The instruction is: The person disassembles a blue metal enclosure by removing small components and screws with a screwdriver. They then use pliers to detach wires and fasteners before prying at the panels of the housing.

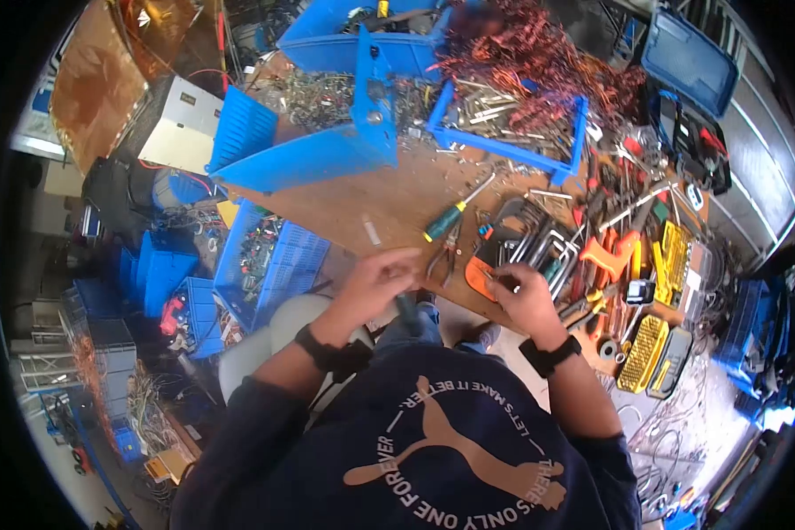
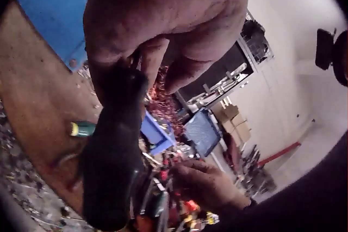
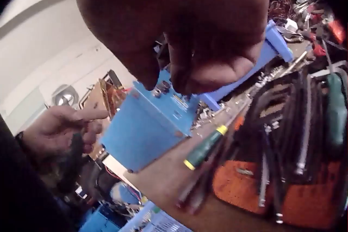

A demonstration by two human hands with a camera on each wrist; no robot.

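My left hand holds a dark-handled screwdriver. Its handle hangs down below the fingers, while the shaft is hidden by the hand. To the right, over the table edge, my right hand pinches a small metal piece between thumb and fingertips; its exact kind cannot be told. A green and yellow screwdriver lies on the wooden table ahead of the hands. Close by are pliers and an open tool case with an orange panel, holding several hex keys.
A blue bin of small metal parts lies tipped on the table. Behind it, a blue tray holds metal rods beside tangled copper wire. Loose tools, including an orange-handled one, crowd the right side. A blue crate stands left, below table height.
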